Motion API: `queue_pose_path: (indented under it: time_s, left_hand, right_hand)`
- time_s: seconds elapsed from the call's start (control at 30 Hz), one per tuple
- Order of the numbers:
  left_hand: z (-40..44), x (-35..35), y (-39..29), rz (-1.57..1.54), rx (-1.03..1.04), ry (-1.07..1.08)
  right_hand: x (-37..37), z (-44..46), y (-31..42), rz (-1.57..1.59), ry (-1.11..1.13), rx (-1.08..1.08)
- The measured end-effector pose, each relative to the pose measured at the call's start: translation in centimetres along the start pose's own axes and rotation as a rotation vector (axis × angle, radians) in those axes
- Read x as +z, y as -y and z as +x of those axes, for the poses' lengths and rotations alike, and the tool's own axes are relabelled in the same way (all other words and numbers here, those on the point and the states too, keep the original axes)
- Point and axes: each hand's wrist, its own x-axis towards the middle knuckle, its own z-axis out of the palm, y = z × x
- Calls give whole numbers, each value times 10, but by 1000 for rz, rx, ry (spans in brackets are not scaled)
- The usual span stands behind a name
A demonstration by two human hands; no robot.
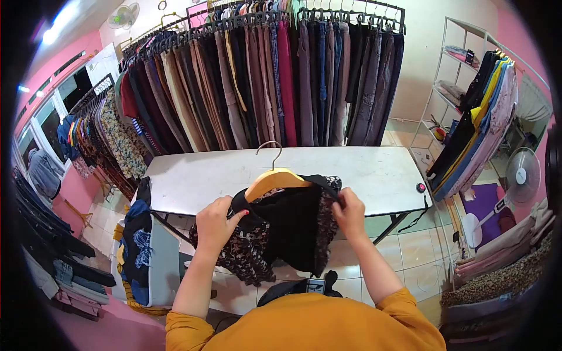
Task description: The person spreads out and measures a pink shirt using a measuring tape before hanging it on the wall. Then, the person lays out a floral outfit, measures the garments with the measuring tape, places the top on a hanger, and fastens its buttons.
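Observation:
A black blouse with floral-patterned sections (293, 228) hangs from a wooden hanger (280, 179) at the near edge of the white table. The hanger's metal hook points up and away over the tabletop. My left hand (215, 225) grips the blouse at its left shoulder and collar, thumb on top. On the other side, my right hand (349, 212) pinches the blouse near its right shoulder. The fabric droops below the table edge between my arms.
The white table (193, 172) spans the space ahead, with a small round black-and-red item (421, 188) at its right end. Behind it stands a long rack of trousers (263, 88). A bin of clothes (164, 257) is at left, a fan (521, 175) at right.

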Motion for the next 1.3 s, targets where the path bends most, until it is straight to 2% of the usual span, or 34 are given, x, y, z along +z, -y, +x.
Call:
queue_pose_path:
  time_s: [0.03,0.1,0.17,0.2,0.23,0.3,0.33,0.37,0.47,0.5,0.57,0.63,0.7,0.73,0.8,0.83,0.9,0.93,1.0,1.03,1.1,1.23,1.3]
  left_hand:
    - [-3,1,1,4,1,-1]
    - [-9,9,4,20,12,12]
    - [-16,16,1,23,32,5]
    - [-18,16,0,-13,23,-8]
    - [-17,15,0,-48,13,-23]
    - [-14,2,0,-57,-31,-40]
    - [-13,-4,2,-65,-57,-51]
    - [-12,-8,3,-75,-84,-61]
    - [-7,-12,4,-91,-109,-79]
    - [-4,-11,3,-111,-127,-95]
    - [1,-8,-2,-82,-111,-93]
    - [6,-3,-7,-57,-96,-85]
    - [10,3,-11,-26,-71,-102]
    - [11,9,-11,-52,-81,-128]
    - [12,22,-7,-28,-106,-129]
    - [12,27,-6,-7,-121,-125]
    - [12,34,-6,5,-141,-125]
    - [11,37,-6,16,-154,-123]
    - [8,43,-7,16,-144,-129]
    - [7,45,-9,18,-135,-137]
    - [6,46,-13,39,-154,-125]
    - [3,49,-13,26,-131,-135]
    - [-1,52,-14,30,-116,-131]
  right_hand:
    - [-10,4,14,4,-2,0]
    - [-37,13,52,300,140,339]
    - [-36,3,86,430,182,233]
    - [-38,0,108,404,332,128]
    - [-35,-3,111,314,612,88]
    - [-32,-8,108,204,832,-2]
    - [-30,-6,110,165,713,-72]
    - [-29,-2,111,166,719,-80]
    - [-23,8,117,263,395,-100]
    - [-16,12,119,263,393,-105]
    - [1,21,121,247,232,-494]
    - [30,28,114,74,325,-678]
    - [50,32,99,-149,328,-680]
    - [55,36,90,-147,331,-686]
    - [58,42,75,-111,496,-629]
    - [58,43,74,-109,502,-636]
    - [57,42,73,-35,702,-307]
    - [61,43,71,-35,703,-306]
    - [73,43,61,70,438,-191]
    - [78,42,58,68,439,-191]
    - [88,42,56,22,300,-141]
    - [98,51,51,-60,336,-16]
    - [96,60,54,-191,555,211]
